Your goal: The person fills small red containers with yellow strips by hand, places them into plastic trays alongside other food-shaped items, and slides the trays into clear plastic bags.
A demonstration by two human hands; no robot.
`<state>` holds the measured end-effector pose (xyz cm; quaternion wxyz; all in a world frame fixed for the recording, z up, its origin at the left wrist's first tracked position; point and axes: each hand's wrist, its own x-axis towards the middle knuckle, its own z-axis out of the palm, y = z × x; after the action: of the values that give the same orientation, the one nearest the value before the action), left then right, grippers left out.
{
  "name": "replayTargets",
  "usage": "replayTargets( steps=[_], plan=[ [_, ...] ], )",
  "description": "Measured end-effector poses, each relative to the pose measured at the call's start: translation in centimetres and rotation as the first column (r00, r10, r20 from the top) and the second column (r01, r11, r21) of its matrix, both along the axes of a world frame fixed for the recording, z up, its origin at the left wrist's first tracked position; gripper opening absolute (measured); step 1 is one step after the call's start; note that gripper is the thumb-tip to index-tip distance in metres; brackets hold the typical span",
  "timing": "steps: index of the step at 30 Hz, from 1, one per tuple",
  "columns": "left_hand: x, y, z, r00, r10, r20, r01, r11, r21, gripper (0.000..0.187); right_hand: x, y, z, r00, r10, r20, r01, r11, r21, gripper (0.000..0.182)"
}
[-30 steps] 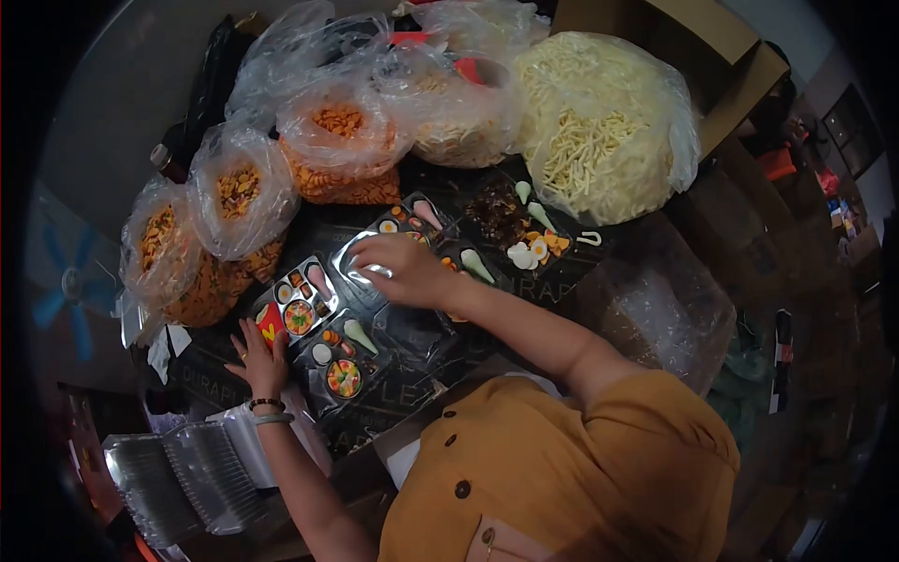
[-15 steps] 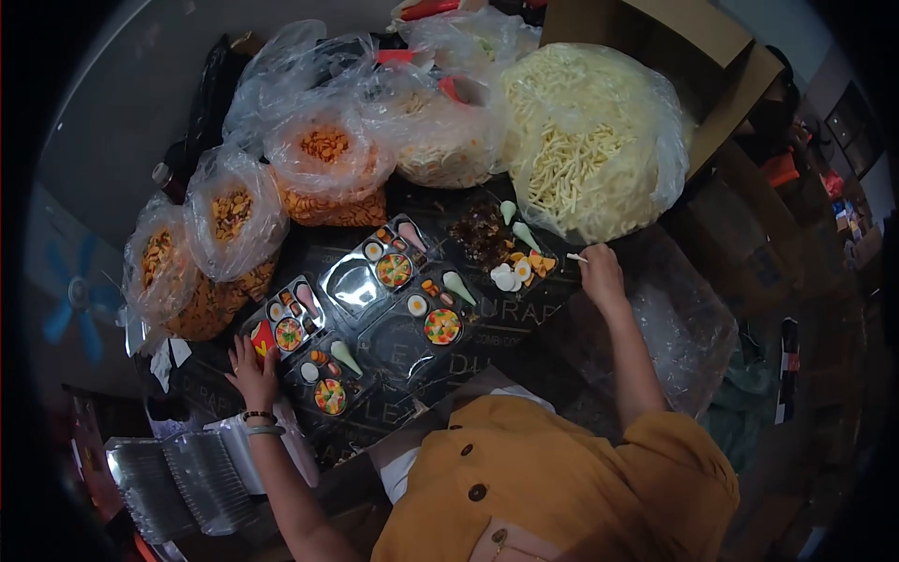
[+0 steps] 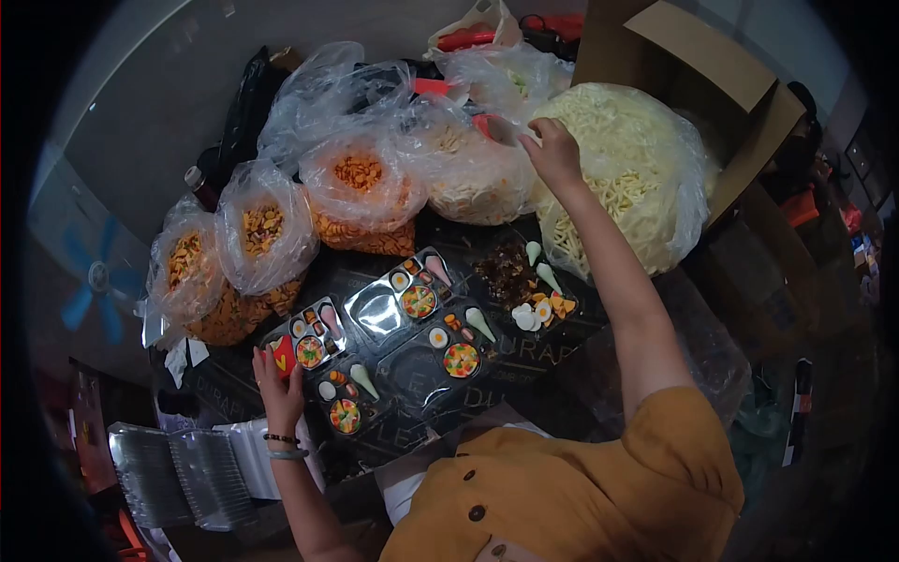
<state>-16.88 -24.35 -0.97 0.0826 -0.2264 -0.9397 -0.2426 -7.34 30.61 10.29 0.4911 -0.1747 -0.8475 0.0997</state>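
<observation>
My left hand has its fingers and thumb around a small red fries box with a yellow mark, at the left end of a clear compartment tray. That tray also holds a pink cone-shaped piece and a round dish of colourful toy food. My right hand is raised over the bags at the back. Its thumb and index finger are apart, with nothing visible between them. Close to its fingertips is a red-rimmed opening among the plastic. Beneath the wrist lies a big bag of cream-coloured sticks.
More filled trays lie on the dark table. Loose brown pieces and white and orange pieces sit at their right. Bags of orange pieces line the back left. Stacked clear trays stand lower left; a cardboard box stands back right.
My right hand has moved up and left to above the bags; the small white stick it held is no longer visible in it. My left hand stays at the fries box. The view has shifted slightly.
</observation>
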Motion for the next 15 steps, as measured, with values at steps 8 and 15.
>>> replayTargets(
  steps=[8, 15],
  plan=[
    [7.1, 4.1, 3.4, 0.986, -0.146, 0.083, 0.124, 0.966, 0.229, 0.065, -4.3, 1.3, -0.8, 0.976, -0.132, 0.172, 0.143, 0.988, -0.055, 0.01],
    [9.9, 11.9, 3.8, 0.905, -0.422, 0.055, 0.381, 0.861, 0.337, 0.061, -3.4, 2.2, -1.8, 0.994, -0.111, 0.023, 0.106, 0.982, 0.158, 0.007]
  ],
)
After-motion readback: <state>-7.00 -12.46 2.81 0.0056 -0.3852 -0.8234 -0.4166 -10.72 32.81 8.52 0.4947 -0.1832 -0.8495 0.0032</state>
